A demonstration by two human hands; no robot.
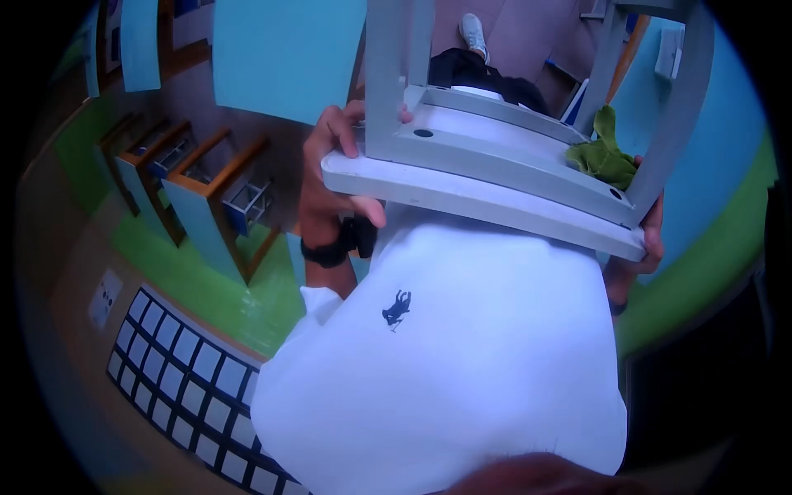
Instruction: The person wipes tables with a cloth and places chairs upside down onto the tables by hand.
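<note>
A grey stool (487, 191) is held up in front of my chest, its seat edge against my white shirt and its legs pointing away. My left hand (334, 153), with a black band at the wrist, grips the left end of the seat, thumb below and fingers above. My right hand (650, 239) is wrapped round the right end, partly hidden by the seat and a leg. A crumpled green cloth (606, 157) lies on the seat's underside near the right leg, close to my right fingertips.
Several desks (202, 219) with wooden frames stand at the left. A light blue tabletop (289, 58) is beyond my left hand, and another blue surface (709, 157) lies at the right. A panel of pale squares (194, 396) is at the lower left. My shoe (473, 37) shows on the floor.
</note>
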